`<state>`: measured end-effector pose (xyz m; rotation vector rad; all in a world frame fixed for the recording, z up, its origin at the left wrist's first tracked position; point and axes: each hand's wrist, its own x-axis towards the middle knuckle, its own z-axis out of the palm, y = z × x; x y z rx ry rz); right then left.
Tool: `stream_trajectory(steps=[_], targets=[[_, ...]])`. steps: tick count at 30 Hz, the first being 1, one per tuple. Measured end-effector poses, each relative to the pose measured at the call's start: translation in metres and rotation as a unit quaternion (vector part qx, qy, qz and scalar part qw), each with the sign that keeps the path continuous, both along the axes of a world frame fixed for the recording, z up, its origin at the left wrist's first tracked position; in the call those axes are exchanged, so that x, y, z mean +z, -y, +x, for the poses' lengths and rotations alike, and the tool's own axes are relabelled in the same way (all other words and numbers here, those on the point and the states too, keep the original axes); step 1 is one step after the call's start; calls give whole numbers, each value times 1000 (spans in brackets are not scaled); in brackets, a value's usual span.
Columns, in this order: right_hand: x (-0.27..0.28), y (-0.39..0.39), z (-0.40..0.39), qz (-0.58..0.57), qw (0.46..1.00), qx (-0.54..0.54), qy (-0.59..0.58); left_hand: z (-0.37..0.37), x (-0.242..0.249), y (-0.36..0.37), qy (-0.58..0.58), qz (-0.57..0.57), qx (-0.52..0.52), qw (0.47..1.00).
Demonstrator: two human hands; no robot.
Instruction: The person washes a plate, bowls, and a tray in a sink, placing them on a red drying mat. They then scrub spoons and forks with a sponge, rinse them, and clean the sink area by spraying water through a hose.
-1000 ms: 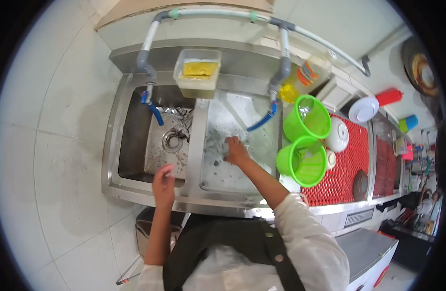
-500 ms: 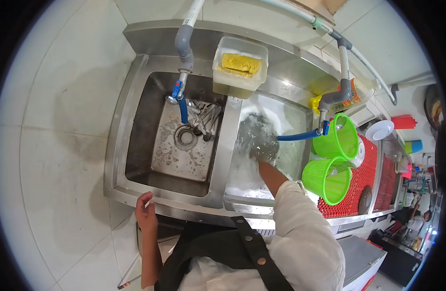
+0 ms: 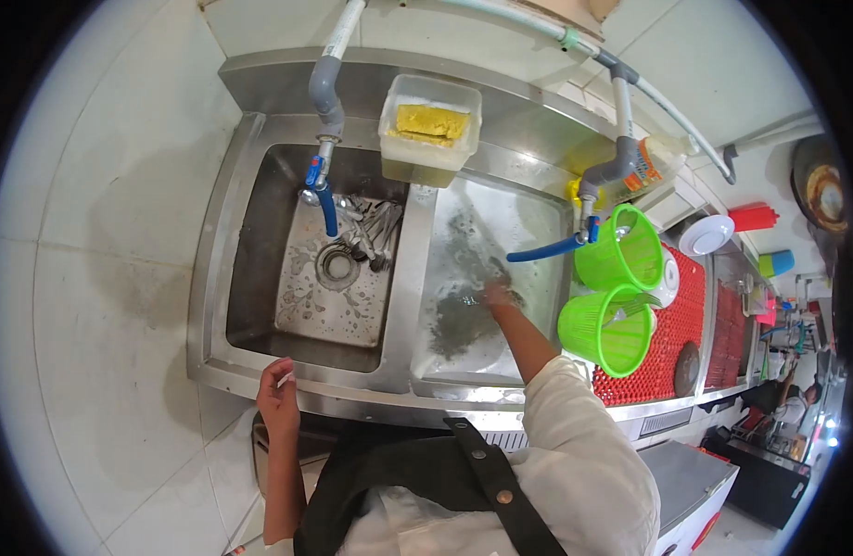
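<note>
My right hand (image 3: 501, 295) is partly under the cloudy, foamy water of the right sink basin (image 3: 547, 218). Its fingers are hidden, and I cannot see whether they hold anything. My left hand (image 3: 278, 386) hovers by the front rim of the left basin (image 3: 250, 306), loosely curled with a gap between thumb and fingers. A small white spot shows at its fingertips, too small to identify. Several spoons and forks (image 3: 378, 230) lie wet around the drain (image 3: 337, 267) in the left basin. A yellow sponge (image 3: 432, 120) rests in a translucent plastic tub (image 3: 430, 171) on the back ledge between the basins.
Blue-handled taps with hoses (image 3: 326, 208) (image 3: 547, 250) hang over both basins. Two green baskets (image 3: 604, 329) (image 3: 619, 248), one with forks, stand right on a red mat (image 3: 630, 378). White plates (image 3: 706, 235), a bottle (image 3: 644, 171) and a distant person (image 3: 793, 408) appear farther right.
My right hand has risen nearer the water's surface, and the dark opening in the foam has spread toward the front. The view has shifted slightly right. My left hand stays near the rim.
</note>
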<state>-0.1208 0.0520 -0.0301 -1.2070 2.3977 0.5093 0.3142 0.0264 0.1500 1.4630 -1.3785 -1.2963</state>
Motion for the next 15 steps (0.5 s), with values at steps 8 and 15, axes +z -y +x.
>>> stream_trajectory(steps=[8, 15], targets=[[7, -8, -40, -264, 912, -186, 254, -37, 14, -5, -67, -14, -17, 998], [115, -30, 0, -291, 782, -270, 480, -62, 11, -14, -96, -26, -48, 994]])
